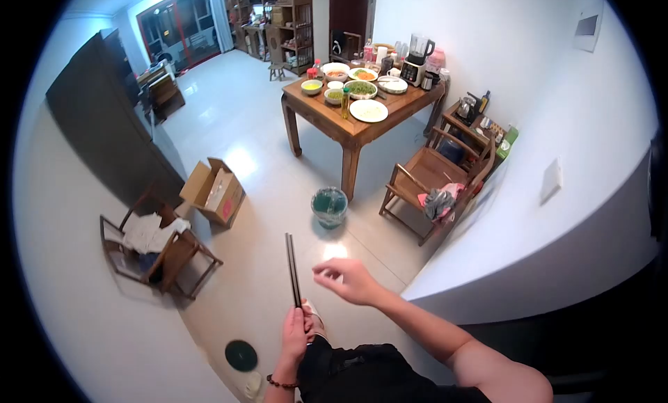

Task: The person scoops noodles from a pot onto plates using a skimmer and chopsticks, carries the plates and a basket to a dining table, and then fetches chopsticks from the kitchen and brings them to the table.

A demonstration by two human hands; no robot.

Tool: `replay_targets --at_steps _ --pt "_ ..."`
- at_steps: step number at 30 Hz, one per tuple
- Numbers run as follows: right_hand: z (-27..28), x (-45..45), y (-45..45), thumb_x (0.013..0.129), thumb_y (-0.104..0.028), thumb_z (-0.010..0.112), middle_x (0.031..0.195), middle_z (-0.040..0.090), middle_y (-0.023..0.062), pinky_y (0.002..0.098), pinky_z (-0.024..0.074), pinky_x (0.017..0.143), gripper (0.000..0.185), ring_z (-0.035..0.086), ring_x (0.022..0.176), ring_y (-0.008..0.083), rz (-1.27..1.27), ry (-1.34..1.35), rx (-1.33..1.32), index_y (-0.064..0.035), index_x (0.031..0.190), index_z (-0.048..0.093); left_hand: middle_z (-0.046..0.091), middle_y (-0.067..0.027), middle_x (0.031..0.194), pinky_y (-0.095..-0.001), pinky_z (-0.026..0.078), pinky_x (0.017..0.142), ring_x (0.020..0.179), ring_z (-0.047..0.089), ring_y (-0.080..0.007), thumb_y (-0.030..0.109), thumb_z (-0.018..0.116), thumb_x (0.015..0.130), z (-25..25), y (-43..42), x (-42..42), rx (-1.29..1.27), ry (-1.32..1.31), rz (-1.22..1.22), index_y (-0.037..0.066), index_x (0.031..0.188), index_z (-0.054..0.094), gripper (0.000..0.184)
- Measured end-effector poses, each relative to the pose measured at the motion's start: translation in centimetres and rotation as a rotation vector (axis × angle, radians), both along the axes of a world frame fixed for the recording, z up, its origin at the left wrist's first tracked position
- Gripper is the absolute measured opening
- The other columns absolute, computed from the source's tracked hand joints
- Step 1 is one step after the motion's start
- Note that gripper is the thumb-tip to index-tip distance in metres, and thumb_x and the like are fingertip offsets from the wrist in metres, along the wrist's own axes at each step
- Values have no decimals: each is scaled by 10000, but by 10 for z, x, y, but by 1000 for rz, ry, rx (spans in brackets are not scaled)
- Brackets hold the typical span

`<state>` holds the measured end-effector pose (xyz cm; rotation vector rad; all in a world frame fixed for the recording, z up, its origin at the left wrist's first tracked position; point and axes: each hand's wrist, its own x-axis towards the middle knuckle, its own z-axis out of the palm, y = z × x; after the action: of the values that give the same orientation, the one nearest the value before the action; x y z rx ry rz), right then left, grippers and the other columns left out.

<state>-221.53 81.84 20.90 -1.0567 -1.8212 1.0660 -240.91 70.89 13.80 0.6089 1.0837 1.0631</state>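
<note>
A pair of dark chopsticks [292,267] points up and away from me, their lower ends in the grip of my left hand [298,328]. A beaded bracelet [278,382] circles that wrist. My right hand [346,280] hovers just to the right of the chopsticks without touching them. Its fingers are curved, with a gap between them and the thumb, and I see nothing held there. Beyond my hands a bucket-like bin with a green inside [329,203] stands on the floor.
Ahead, a wooden table [334,124] carries several dishes, bottles and a blender [417,58]. A wooden armchair [431,170] stands right, another chair [163,253] left. Beside the left chair sits an open cardboard box [216,194]. A curved white wall [543,243] bounds my right.
</note>
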Motion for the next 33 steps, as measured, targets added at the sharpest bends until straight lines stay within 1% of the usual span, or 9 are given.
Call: replay_targets --at_steps 3,5,10,13,14,18,21,27,33 --pt "-17 -39 59 935 -181 693 936 728 106 276 534 710 261 682 804 121 -37 76 -275 21 1102 689 370 32 681 -211 269 452 501 316 -54 389 362 1088 11 99 -21 42 -79 -171 92 1045 510 334" --pt "-33 -55 110 952 -159 680 888 709 55 260 514 708 285 642 804 95 -63 334 -402 49 1146 667 391 30 700 -217 279 465 521 330 -55 373 360 1090 24 169 -33 25 -130 -283 87 1067 525 331" --pt "-20 -65 227 928 -163 713 822 685 26 251 487 655 205 606 745 85 -301 332 -463 39 960 726 428 17 706 -215 305 471 534 372 -60 311 387 1090 41 318 -52 -8 -84 -549 67 1129 545 294" --pt "-35 -74 306 919 -170 722 775 671 24 251 472 635 197 594 713 87 -366 517 -524 26 913 724 479 7 730 -217 351 477 542 408 -65 293 381 1092 28 405 -61 -6 -74 -622 35 1213 539 326" --pt "-47 -74 335 919 -170 722 775 671 24 251 472 635 197 594 713 87 -377 522 -538 26 913 724 547 -11 776 -224 418 502 561 469 -74 281 382 1091 13 436 -65 17 -56 -622 -3 1273 530 368" --pt "-84 -88 462 900 -186 743 774 679 22 237 464 628 205 586 695 76 -505 510 -461 18 892 722 631 -44 854 -232 478 541 603 555 -85 261 410 1083 -9 563 -91 33 33 -609 -30 1266 569 378" --pt "-86 -112 569 889 -199 758 755 670 16 237 470 634 215 580 686 79 -547 504 -557 13 900 722 659 -38 861 -205 480 546 605 564 -64 233 466 1066 -1 666 -110 0 125 -557 -18 1224 618 333" --pt "-56 -161 753 929 -233 717 807 691 29 232 486 651 267 621 740 76 -362 501 -563 34 939 704 703 -100 926 -212 499 538 633 628 -104 177 525 1040 18 856 -153 11 136 -470 -43 1197 632 290" --pt "-88 -180 922 959 -229 679 830 698 36 236 497 653 259 623 725 76 -401 509 -516 30 973 694 721 -125 997 -228 531 606 726 682 -144 165 580 1012 -16 1041 -178 7 107 -554 -30 1221 626 289"
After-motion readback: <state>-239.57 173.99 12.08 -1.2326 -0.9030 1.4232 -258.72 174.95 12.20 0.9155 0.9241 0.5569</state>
